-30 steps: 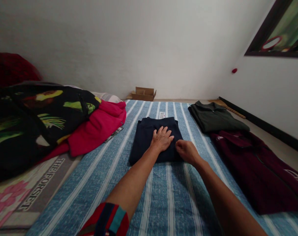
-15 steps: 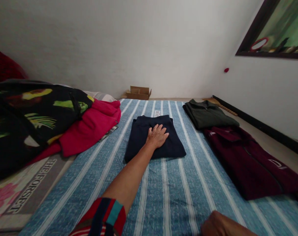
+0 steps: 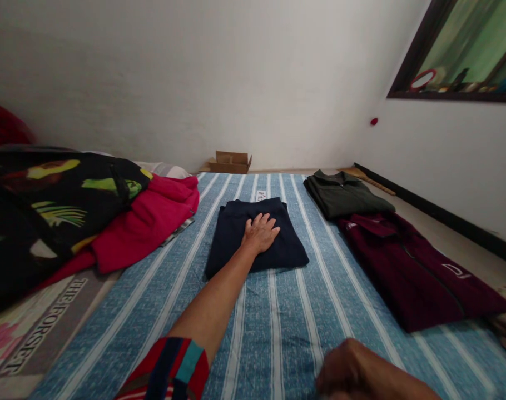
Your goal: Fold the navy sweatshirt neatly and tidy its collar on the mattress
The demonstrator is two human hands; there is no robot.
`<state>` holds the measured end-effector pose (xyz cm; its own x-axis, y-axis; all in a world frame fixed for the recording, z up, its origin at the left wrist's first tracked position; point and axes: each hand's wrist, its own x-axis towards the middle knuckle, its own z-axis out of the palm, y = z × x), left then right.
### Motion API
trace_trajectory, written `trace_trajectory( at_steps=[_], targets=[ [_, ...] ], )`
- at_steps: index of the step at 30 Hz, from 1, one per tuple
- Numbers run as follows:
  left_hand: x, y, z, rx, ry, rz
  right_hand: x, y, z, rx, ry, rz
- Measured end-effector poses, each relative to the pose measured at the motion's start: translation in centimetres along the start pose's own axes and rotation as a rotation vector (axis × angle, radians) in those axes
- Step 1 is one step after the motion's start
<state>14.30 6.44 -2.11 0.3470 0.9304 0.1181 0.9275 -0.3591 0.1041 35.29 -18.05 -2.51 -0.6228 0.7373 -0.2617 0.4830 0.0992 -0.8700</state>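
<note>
A folded navy garment (image 3: 223, 244), with a waistband-like far edge, lies flat on the blue striped bedspread (image 3: 273, 333). My left hand (image 3: 261, 233) rests palm down on top of it, fingers stretched and slightly spread. At the lower edge of the view, my right hand (image 3: 347, 369) is curled into a fist above the bedspread, somewhat blurred. Its fingertips are hidden, so I cannot make out whether anything is in it. A small white label (image 3: 261, 195) printed with letters shows just beyond the navy garment.
To the right lie a folded dark green collared garment (image 3: 340, 194) and a folded maroon zip garment (image 3: 420, 272). A black patterned garment (image 3: 69, 194) and a pink garment (image 3: 153, 222) are heaped on the left. A cardboard box (image 3: 232, 162) stands by the far wall.
The view has shifted slightly, moving the scene a little left. My right hand has come further into view, up and to the left. My left hand stays flat on the navy garment.
</note>
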Motion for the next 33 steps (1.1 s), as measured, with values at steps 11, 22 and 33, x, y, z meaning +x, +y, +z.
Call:
trace_trajectory(
  at_steps=[11, 22, 33],
  targets=[
    [-0.1, -0.1, 0.5, -0.022, 0.020, 0.004, 14.3, -4.4, -8.1, -0.955, 0.467, 0.061],
    [0.0, 0.0, 0.7, -0.048, 0.019, -0.004, 17.2, -6.1, -8.9, -1.125, 0.255, 0.094],
    [0.0, -0.1, 0.6, -0.044, 0.037, 0.003, 5.5, -4.5, -8.2, -0.107, 0.038, 0.076]
  ],
)
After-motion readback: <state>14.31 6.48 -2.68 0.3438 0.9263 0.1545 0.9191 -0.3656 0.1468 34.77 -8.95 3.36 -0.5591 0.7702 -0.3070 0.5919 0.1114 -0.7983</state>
